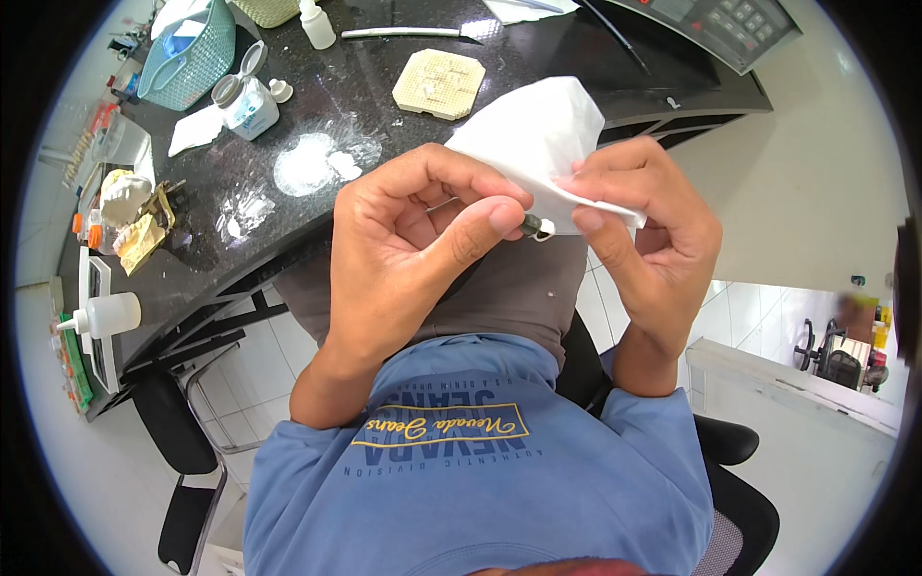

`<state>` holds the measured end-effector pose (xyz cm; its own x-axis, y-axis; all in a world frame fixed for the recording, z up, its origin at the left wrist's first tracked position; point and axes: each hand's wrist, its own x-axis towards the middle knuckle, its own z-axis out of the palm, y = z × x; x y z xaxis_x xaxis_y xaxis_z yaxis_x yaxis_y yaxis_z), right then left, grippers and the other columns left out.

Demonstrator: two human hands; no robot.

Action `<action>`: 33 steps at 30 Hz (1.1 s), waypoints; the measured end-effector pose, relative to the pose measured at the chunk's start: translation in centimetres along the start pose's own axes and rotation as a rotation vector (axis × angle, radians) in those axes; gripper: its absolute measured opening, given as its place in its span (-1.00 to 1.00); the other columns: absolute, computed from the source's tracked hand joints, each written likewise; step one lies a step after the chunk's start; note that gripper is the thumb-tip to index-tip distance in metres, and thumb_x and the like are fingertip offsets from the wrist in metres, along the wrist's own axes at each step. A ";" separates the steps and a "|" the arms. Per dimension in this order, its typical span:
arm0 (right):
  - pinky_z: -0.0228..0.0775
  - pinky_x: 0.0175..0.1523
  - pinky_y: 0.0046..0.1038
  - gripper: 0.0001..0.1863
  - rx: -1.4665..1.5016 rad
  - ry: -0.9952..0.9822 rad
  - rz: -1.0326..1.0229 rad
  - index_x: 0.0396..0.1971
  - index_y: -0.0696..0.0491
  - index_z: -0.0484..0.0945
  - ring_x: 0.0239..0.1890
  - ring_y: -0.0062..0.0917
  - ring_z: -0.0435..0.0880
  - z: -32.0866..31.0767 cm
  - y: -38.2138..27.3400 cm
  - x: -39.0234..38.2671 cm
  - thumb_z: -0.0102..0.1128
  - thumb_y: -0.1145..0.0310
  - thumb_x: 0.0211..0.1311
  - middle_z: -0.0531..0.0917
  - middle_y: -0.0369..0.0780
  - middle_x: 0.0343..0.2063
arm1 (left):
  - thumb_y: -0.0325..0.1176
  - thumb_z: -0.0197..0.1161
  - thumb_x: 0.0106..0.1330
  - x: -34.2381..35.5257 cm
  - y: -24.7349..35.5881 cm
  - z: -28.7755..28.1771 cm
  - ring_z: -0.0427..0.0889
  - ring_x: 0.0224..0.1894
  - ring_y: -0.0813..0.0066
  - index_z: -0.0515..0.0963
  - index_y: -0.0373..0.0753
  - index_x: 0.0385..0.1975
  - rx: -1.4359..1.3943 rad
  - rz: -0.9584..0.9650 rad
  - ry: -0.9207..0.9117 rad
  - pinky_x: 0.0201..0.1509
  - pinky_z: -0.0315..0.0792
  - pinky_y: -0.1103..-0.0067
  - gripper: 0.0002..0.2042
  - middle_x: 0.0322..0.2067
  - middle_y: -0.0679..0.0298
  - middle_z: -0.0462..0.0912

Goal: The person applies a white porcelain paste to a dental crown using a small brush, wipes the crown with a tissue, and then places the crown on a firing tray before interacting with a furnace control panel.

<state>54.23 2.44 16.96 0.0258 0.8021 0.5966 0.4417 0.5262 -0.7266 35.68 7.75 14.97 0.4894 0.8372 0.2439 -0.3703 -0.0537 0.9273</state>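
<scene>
Between the thumb and fingertips of my left hand (403, 240) is a small dark green rod (530, 226). A tiny white ring-like piece (545, 230) sits at its end; most of the rod is hidden by the fingers. My right hand (648, 226) pinches the near edge of a white paper tissue (538, 120). The tissue spreads up and left from those fingers, past the table edge and behind my left fingertips. The rod's white end is close to the tissue's folded edge; I cannot tell whether they touch.
White powder (309, 165) is spread on the dark stone worktop (375, 77). A honeycomb firing tray (439, 84), an uncapped jar (247, 106), a dropper bottle (317, 24) and a teal basket (192, 58) stand behind. At left is a squeeze bottle (108, 315); a keypad device (725, 24) is far right.
</scene>
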 end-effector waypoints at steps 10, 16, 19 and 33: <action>0.49 -0.21 -0.50 -0.78 -0.034 -0.088 -0.035 -0.35 0.13 0.67 -0.34 -0.46 0.67 0.4 -0.7 0.2 0.28 0.63 -0.09 0.69 -0.22 -0.43 | -0.52 0.28 0.23 0.0 0.5 -0.1 0.61 -0.36 0.59 0.56 -0.42 -0.35 -0.084 -0.054 0.056 -0.23 0.47 0.69 -0.90 -0.42 0.20 0.64; 0.49 -0.09 -0.41 -0.76 -0.095 -0.108 -0.095 -0.34 0.09 0.68 -0.35 -0.48 0.67 0.4 -0.5 0.1 0.31 0.61 -0.11 0.70 -0.25 -0.43 | -0.50 0.29 0.23 0.1 0.6 -0.3 0.60 -0.36 0.63 0.56 -0.41 -0.36 -0.096 -0.073 0.052 -0.23 0.47 0.70 -0.90 -0.43 0.22 0.64; 0.47 0.02 -0.20 -0.82 -0.122 -0.127 -0.110 -0.40 0.15 0.66 -0.33 -0.39 0.67 0.5 -0.6 0.1 0.33 0.50 -0.10 0.70 -0.17 -0.45 | -0.52 0.29 0.23 0.1 0.6 -0.3 0.60 -0.36 0.64 0.56 -0.41 -0.36 -0.102 -0.087 0.070 -0.22 0.47 0.70 -0.91 -0.43 0.23 0.64; 0.45 0.05 -0.18 -0.72 -0.118 -0.122 -0.132 -0.36 0.17 0.67 -0.32 -0.38 0.67 0.7 -0.2 -0.1 0.43 0.32 -0.06 0.69 -0.14 -0.45 | -0.48 0.25 0.25 0.2 0.5 -0.3 0.61 -0.39 0.60 0.51 -0.36 -0.37 -0.006 -0.052 0.061 -0.27 0.49 0.71 -0.90 -0.42 0.21 0.63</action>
<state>53.56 2.48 16.79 -0.1446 0.7604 0.6331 0.5364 0.5979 -0.5956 35.31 8.06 15.40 0.4596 0.8702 0.1772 -0.3503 -0.0057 0.9366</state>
